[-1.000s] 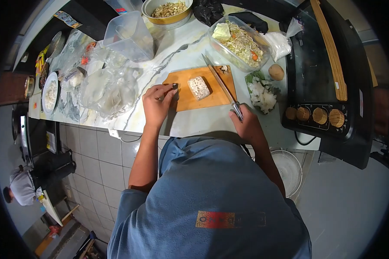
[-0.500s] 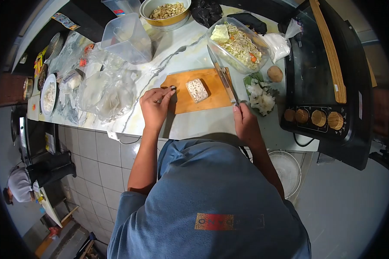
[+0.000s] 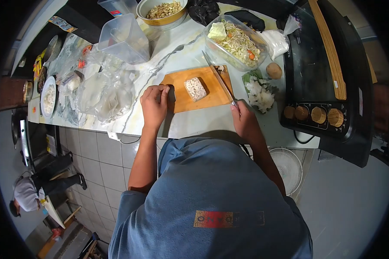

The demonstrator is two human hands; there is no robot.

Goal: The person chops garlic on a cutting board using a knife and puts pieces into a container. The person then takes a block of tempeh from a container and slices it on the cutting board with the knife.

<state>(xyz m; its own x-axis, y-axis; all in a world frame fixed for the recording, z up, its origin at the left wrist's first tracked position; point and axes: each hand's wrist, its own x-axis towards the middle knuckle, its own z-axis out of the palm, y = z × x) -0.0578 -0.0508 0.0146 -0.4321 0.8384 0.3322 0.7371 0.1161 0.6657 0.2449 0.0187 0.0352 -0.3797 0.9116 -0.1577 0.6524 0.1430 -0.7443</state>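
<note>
"What makes for good knife work here?"

"A firm hold. The right grip (image 3: 246,120) is closed round the handle of the knife (image 3: 222,83), and I'd have it snug but not stiff. The blade slants above the right part of the board (image 3: 183,103), its tip past the far edge and close to the plastic tub (image 3: 242,66). I'd mind that tub when turning the blade."

"Does the blade rest on the wood?"

"I can't tell from this angle."

"And the other one?"

"The left grip (image 3: 154,105) is by the board's left edge, thumb and fingers bent nearly together. I can't make out anything between them, or whether they touch the wood. For steadying, curled fingertips, well back from the blade, would be safest. I'd also want the board flat on the surface (image 3: 188,121)."

"Where's the block (image 3: 195,89)?"

"Near the middle of the board, set slightly askew, between the two hands and apart from both. The blade is clear of it too."

"How does it look?"

"Chunky and pale, creamy white with tan flecks, its corners a little rounded. It looks whole from above, and I'd guess it's fairly firm."
</note>
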